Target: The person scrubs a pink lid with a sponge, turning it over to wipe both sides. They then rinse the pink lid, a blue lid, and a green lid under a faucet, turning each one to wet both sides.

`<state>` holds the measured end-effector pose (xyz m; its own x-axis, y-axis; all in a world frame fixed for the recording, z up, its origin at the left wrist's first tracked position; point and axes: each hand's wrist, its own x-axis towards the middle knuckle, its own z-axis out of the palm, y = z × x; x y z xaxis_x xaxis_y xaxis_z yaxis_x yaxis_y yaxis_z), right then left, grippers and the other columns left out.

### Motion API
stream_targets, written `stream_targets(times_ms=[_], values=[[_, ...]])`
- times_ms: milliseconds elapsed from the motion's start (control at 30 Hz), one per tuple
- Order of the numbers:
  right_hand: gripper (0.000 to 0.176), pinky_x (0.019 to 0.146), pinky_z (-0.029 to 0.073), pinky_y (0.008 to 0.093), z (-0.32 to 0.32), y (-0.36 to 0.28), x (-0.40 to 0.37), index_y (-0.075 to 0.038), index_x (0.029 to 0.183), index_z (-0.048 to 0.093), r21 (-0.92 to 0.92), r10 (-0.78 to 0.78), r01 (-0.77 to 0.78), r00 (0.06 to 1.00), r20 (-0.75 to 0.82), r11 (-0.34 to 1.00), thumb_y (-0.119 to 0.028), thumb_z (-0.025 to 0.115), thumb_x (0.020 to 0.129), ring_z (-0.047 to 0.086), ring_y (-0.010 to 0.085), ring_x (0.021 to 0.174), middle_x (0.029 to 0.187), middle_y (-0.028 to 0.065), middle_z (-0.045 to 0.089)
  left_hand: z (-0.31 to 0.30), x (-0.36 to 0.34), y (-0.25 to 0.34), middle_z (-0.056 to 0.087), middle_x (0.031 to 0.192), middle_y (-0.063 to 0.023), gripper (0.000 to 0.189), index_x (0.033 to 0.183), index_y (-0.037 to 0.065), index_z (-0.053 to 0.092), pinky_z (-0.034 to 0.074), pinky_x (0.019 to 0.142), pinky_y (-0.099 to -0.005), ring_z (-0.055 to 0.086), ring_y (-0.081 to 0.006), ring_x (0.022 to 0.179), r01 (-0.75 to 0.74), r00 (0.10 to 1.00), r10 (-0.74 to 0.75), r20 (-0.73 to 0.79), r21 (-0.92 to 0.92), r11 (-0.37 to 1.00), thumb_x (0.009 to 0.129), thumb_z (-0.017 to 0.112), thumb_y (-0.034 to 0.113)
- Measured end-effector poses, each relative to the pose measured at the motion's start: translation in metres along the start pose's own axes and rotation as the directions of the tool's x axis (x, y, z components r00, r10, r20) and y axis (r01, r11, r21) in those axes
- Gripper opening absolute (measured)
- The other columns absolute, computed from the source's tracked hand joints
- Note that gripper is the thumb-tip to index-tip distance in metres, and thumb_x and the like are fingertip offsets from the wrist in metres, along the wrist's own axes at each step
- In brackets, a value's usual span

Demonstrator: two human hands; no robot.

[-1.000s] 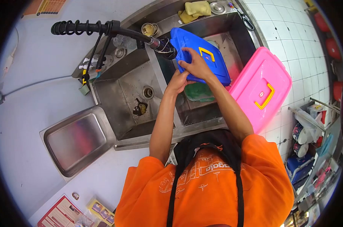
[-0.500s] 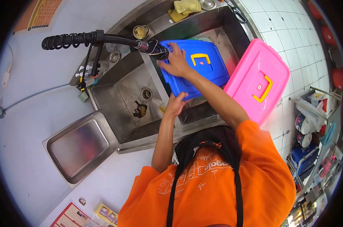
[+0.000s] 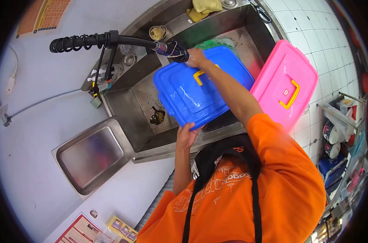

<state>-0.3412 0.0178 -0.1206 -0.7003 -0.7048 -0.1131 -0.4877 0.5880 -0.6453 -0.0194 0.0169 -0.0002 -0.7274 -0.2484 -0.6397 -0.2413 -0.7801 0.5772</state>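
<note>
A wet blue plastic lid [image 3: 188, 95] with a yellow handle lies tilted over the sink, spanning the divider between the two basins. My left hand [image 3: 186, 136] grips its near edge, thumb on top and the other fingers underneath. My right hand [image 3: 197, 58] is at the far side of the lid, right beside the black spray head [image 3: 180, 53] of the tap. Its fingers are mostly hidden there, and I cannot tell what they hold. To the right, a pink lid [image 3: 285, 83] with a yellow handle rests across the sink's edge.
A steel tray [image 3: 90, 156] sits left of the sink. Food scraps [image 3: 156, 116] lie in the left basin, and green plastic [image 3: 220, 42] in the right one. Yellow cloths [image 3: 204, 8], a cup [image 3: 157, 32] and scissors [image 3: 261, 14] line the back ledge.
The blue lid has shifted left and toward me, showing more of its top. My left hand has come nearer with it. My right hand has moved up beside the spray head.
</note>
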Motion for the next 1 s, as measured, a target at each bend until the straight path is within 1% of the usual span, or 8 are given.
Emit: stream_targets(times_ms=[133,200,367,467,567,633,800,1000], values=[[0.051,0.098,0.037,0.0569,-0.027,0.048,-0.018,-0.013,0.118,0.066,-0.104,0.309,-0.301,0.949,0.068,0.948,-0.048,0.036,0.095,0.058,0.0387,0.113,0.120,0.0191,0.063,-0.023,-0.023,0.004,0.051,0.132,-0.0204,0.062,0.139,-0.002,0.036,0.049,0.097,-0.0582,0.054,-0.0390,0.120,-0.050,0.999,0.049,-0.025,-0.055,0.997,0.080,0.055,0.000],[0.054,0.103,0.031,0.0587,-0.016,0.045,-0.035,-0.011,0.124,0.062,0.067,0.591,-0.592,0.776,-0.220,0.803,-0.049,0.035,0.096,0.044,0.0424,0.128,0.140,0.0210,0.049,-0.023,-0.024,0.002,0.051,0.132,-0.0201,0.062,0.138,-0.002,0.036,0.048,0.098,-0.0579,0.054,-0.0384,0.120,-0.042,0.999,0.041,-0.024,-0.044,0.998,0.080,0.054,-0.001],[0.048,0.105,0.034,0.0553,0.046,-0.041,-0.065,-0.006,0.126,0.059,0.051,0.234,-0.229,0.960,-0.156,0.972,-0.040,0.046,0.094,0.043,0.0447,0.128,0.135,0.0232,0.051,-0.014,0.000,0.000,0.051,0.133,-0.0190,0.061,0.138,-0.003,0.037,0.045,0.103,-0.0562,0.053,-0.0363,0.122,-0.052,0.997,0.053,-0.052,0.018,0.999,0.079,0.054,-0.005],[0.040,0.099,0.041,0.0513,-0.010,-0.082,-0.089,-0.008,0.120,0.061,0.361,-0.061,0.203,0.928,-0.367,0.910,-0.036,0.051,0.093,0.051,0.0439,0.116,0.120,0.0222,0.058,-0.023,0.004,0.003,0.051,0.133,-0.0182,0.060,0.138,-0.003,0.037,0.043,0.105,-0.0551,0.054,-0.0351,0.121,-0.048,0.997,0.056,-0.051,0.153,0.987,0.080,0.053,-0.007],[0.035,0.094,0.043,0.0491,0.002,-0.013,-0.044,-0.010,0.114,0.062,0.198,-0.123,0.229,0.890,-0.439,0.953,-0.035,0.057,0.090,0.054,0.0426,0.107,0.115,0.0199,0.059,-0.016,-0.013,0.013,0.050,0.134,-0.0185,0.062,0.139,-0.004,0.036,0.044,0.105,-0.0552,0.053,-0.0357,0.122,-0.106,0.994,0.110,-0.025,0.139,0.985,0.080,0.053,-0.005],[0.035,0.092,0.044,0.0490,-0.007,0.029,-0.042,-0.011,0.114,0.062,0.163,0.186,-0.132,0.904,-0.384,0.978,-0.037,0.054,0.091,0.054,0.0417,0.106,0.118,0.0179,0.058,-0.006,-0.029,0.021,0.050,0.133,-0.0195,0.064,0.140,-0.004,0.035,0.044,0.104,-0.0550,0.053,-0.0365,0.122,-0.177,0.983,0.179,-0.024,0.079,0.981,0.078,0.054,-0.004],[0.063,0.097,0.043,0.0515,-0.007,0.069,-0.068,-0.007,0.125,0.059,0.275,0.492,-0.436,0.850,-0.188,0.857,-0.058,0.050,0.091,0.055,0.0432,0.110,0.119,0.0223,0.059,-0.037,-0.050,0.024,0.049,0.135,-0.0207,0.068,0.140,-0.004,0.033,0.045,0.104,-0.0542,0.053,-0.0375,0.123,-0.159,0.978,0.161,-0.129,0.032,0.987,0.076,0.055,-0.003],[0.085,0.080,0.054,0.0408,-0.008,0.066,-0.111,0.009,0.119,0.057,0.611,0.506,-0.555,0.817,0.276,0.564,-0.068,0.057,0.083,0.067,0.0303,0.079,0.099,0.0234,0.067,-0.061,-0.043,0.012,0.049,0.135,-0.0192,0.069,0.140,-0.003,0.034,0.047,0.103,-0.0521,0.053,-0.0353,0.123,-0.208,0.970,0.198,-0.138,-0.063,0.976,0.075,0.059,-0.001]])
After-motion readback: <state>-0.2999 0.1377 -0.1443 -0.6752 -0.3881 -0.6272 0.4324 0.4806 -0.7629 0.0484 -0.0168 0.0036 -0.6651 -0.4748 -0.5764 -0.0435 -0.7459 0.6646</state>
